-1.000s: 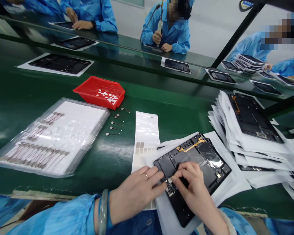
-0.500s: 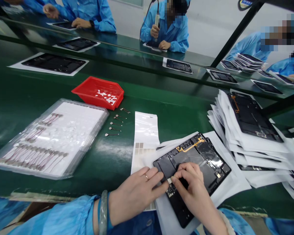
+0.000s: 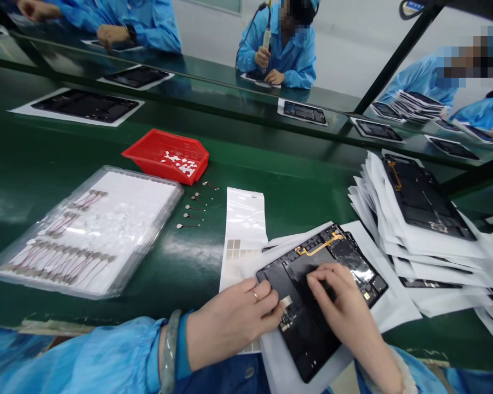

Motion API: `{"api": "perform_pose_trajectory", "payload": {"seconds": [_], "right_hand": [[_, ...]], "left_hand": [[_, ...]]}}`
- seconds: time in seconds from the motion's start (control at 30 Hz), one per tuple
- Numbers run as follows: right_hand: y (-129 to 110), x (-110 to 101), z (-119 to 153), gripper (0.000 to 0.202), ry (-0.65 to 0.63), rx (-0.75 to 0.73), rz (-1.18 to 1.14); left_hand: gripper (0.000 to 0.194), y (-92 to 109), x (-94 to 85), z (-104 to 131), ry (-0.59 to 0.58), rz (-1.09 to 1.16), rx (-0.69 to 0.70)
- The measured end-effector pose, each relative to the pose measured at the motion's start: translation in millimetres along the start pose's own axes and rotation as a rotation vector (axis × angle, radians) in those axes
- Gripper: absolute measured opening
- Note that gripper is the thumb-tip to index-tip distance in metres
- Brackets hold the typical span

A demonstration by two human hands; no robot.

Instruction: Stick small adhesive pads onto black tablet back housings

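An opened tablet [image 3: 314, 358], black with exposed inner parts, lies tilted on white sheets in front of me. A gold flex cable [image 3: 320, 244] runs along its far edge. My left hand [image 3: 240, 314] rests at the tablet's left edge, fingers curled together, fingertips beside a small pale tab [image 3: 286, 302] above a little circuit board [image 3: 286, 322]. Whatever those fingertips hold is hidden. Over the middle of the tablet is my right hand [image 3: 345, 301], its thumb and forefinger brought together in a pinch. Anything between them is too small to make out.
Left stands a clear tray [image 3: 148, 219] of small wired discs, with a red bin [image 3: 148, 150] behind and several loose wired discs [image 3: 188, 225] beside it. A sticker sheet [image 3: 245, 210] lies left of the tablet. Sheet-separated tablets [image 3: 427, 202] are stacked right. Co-workers [image 3: 277, 49] sit opposite.
My right hand has moved right and away from the pale tab, which now shows more fully. My left fingers have curled in slightly. A co-worker's hands at upper left have shifted left.
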State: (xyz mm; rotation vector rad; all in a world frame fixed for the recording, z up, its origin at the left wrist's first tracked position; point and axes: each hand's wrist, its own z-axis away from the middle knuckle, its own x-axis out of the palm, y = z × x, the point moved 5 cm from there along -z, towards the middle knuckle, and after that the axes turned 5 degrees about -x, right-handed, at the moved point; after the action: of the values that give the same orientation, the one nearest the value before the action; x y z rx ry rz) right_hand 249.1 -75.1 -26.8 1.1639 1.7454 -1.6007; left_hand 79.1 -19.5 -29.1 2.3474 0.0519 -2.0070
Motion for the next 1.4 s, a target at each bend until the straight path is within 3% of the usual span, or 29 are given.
{"api": "perform_pose_trajectory", "payload": {"seconds": [0.1,0.37,0.53,0.9,1.17,1.3,1.4], "right_hand": [[9,-7,-4,0.014,0.026,-0.003,-0.033],[9,10,-9,0.012,-0.023,-0.086,0.046],[8,13,-8,0.015,-0.022,-0.094,0.071],[10,14,-7,0.014,-0.047,-0.064,0.048],[9,13,-8,0.016,-0.020,-0.091,0.059],[7,11,-8,0.016,0.015,-0.112,0.067],[7,11,-8,0.015,0.022,-0.120,0.070]], "left_hand": [[0.036,-2,-1.0,-6,-0.004,0.046,-0.006],[0.026,2,0.5,-20,0.033,0.067,0.051],[0.036,-5,2.9,-19,0.025,0.127,-0.034],[0.033,-9,3.0,-18,0.013,0.202,-0.081],[0.049,-18,2.4,-11,0.119,0.040,-0.167],[0.032,-12,3.1,-14,-0.001,0.121,-0.100],[0.042,-10,2.5,-17,-0.063,0.170,-0.115]]}}
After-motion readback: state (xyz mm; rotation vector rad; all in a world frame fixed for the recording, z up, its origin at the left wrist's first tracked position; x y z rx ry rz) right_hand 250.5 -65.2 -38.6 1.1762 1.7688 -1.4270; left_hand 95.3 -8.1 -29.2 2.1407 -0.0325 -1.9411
